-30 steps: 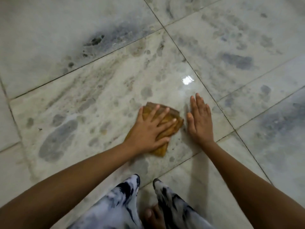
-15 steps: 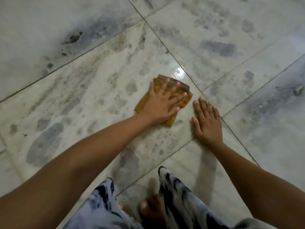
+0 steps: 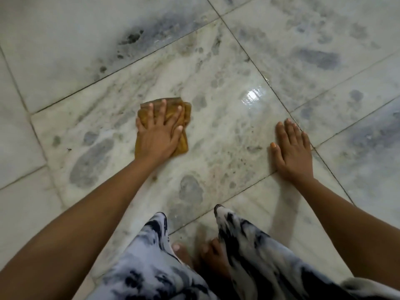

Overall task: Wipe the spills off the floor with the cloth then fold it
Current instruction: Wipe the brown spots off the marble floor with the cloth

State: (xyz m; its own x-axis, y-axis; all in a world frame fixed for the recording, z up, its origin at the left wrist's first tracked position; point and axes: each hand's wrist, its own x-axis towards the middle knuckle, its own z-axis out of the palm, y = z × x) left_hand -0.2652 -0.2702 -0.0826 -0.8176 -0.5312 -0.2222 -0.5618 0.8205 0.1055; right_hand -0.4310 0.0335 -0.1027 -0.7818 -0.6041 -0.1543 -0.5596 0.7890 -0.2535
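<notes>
A folded mustard-brown cloth (image 3: pixel 185 113) lies flat on the pale marble floor (image 3: pixel 218 131), left of centre. My left hand (image 3: pixel 159 133) presses down on it with fingers spread, covering most of it. My right hand (image 3: pixel 292 151) rests flat and empty on the floor well to the right, fingers apart, beside a tile joint. A wet shiny patch (image 3: pixel 252 97) glistens between the two hands, farther away. Small dark specks (image 3: pixel 242 161) dot the tile near my right hand.
My bare feet (image 3: pixel 207 254) and patterned black-and-white trouser legs (image 3: pixel 249 245) fill the bottom of the view. Dark grout lines (image 3: pixel 249 59) cross the floor. Grey veining and a dark blotch (image 3: pixel 132 37) mark the far tiles.
My left hand has slid the cloth to the left, away from the shiny wet patch and from my right hand. The right hand stays planted on the floor.
</notes>
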